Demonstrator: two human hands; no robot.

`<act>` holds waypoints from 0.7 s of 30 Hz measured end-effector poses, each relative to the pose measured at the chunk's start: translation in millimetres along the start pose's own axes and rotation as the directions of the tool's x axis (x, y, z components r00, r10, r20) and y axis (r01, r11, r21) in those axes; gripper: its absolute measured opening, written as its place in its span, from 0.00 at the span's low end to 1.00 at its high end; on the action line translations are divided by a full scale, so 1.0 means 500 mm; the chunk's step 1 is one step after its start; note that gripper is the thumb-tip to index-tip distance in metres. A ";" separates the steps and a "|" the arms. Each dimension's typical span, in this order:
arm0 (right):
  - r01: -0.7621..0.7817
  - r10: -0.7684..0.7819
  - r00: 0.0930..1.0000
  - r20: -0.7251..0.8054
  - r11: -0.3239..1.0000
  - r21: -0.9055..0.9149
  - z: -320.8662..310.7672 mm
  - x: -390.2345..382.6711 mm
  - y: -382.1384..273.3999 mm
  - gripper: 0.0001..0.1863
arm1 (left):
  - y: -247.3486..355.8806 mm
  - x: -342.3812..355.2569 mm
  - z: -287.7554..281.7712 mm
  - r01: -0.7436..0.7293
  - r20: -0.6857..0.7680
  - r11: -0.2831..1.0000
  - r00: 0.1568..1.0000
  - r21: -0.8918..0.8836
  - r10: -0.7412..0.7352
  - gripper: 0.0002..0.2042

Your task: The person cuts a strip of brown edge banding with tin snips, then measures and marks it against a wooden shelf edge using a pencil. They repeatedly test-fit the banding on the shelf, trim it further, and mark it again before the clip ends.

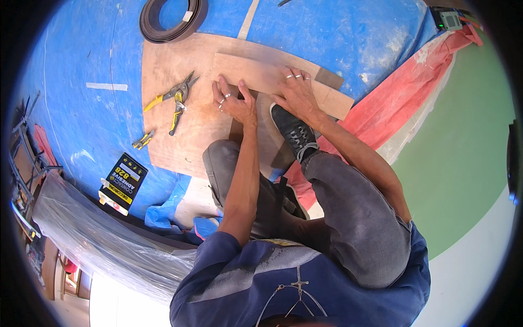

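Note:
A long pale wooden strip point(250, 71) lies slantwise across a larger thin wood sheet point(185, 136). My right hand point(298, 94), ringed, grips the strip toward its right part, with bent fingers over its top and the thumb at its near edge. Beside the strip's near edge, my left hand point(235, 104) is open, its fingers apart and fingertips close to the wood; rings show on it too. Dark brown strip material shows partly beneath the hands and legs. Left of my left hand, yellow-and-black tin snips point(177, 98) rest on the sheet with their jaws apart.
A coil of dark edging band point(146, 22) sits at the far side. Small yellow-handled pliers point(143, 140) and a black-and-yellow adhesive can point(124, 180) are at left on blue sheeting point(81, 120). My shoe point(294, 131) presses near the strip. Red cloth point(376, 120) lies at right.

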State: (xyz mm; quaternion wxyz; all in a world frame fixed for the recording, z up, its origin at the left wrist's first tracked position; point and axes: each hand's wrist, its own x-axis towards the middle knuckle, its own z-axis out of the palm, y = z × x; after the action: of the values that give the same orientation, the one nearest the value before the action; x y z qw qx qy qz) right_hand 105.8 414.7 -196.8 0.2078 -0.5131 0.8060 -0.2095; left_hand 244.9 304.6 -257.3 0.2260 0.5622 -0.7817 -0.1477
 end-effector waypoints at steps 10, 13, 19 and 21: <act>0.007 -0.007 1.000 -0.024 1.000 0.004 -0.004 0.005 -0.002 0.19 | 0.002 0.002 -0.002 -0.013 0.006 1.000 1.000 -0.012 0.013 0.28; 0.007 -0.007 1.000 -0.022 1.000 0.003 -0.006 0.005 -0.002 0.18 | 0.004 0.002 -0.004 0.006 0.029 1.000 1.000 -0.009 -0.006 0.29; 0.009 -0.009 0.999 -0.047 1.000 -0.004 -0.003 0.003 -0.006 0.18 | 0.001 0.000 -0.003 0.018 0.035 0.999 0.999 -0.027 -0.017 0.29; 0.008 -0.008 0.999 -0.050 1.000 -0.007 -0.003 0.003 -0.008 0.18 | -0.002 0.000 -0.001 -0.004 0.018 0.999 1.000 -0.032 0.005 0.29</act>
State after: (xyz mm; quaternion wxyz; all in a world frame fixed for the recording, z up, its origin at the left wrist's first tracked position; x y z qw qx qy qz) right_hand 107.3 412.2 -193.7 0.1849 -0.5117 0.8096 -0.2203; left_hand 245.8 304.1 -257.5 0.2281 0.5554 -0.7826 -0.1645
